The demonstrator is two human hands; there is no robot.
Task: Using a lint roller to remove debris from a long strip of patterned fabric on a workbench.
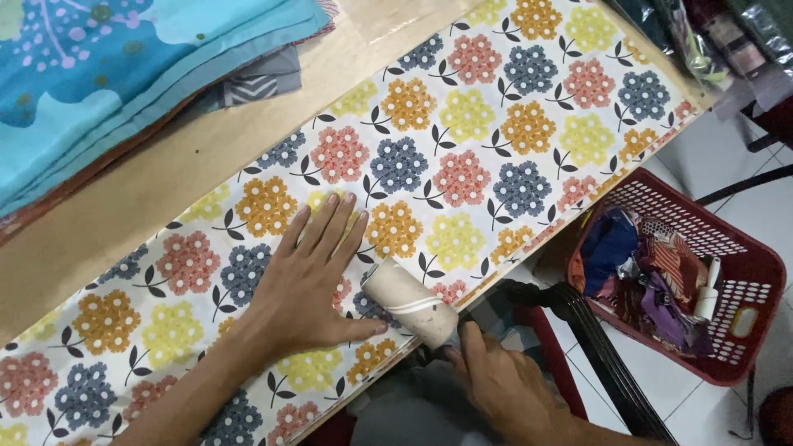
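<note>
A long strip of cream fabric [462, 124] printed with orange, yellow, blue and pink flowers lies diagonally across a wooden table [165, 177]. My left hand [310, 281] presses flat on the fabric, fingers spread. A beige lint roller [410, 303] rests on the cloth just right of that hand, near the table's front edge. My right hand [500, 388] grips the roller's handle from below the table edge.
A stack of folded blue and patterned fabrics [124, 66] lies at the table's far left. A red perforated basket [743, 281] full of fabric scraps stands on the white tiled floor at right. A dark chair frame [578, 322] sits between table and basket.
</note>
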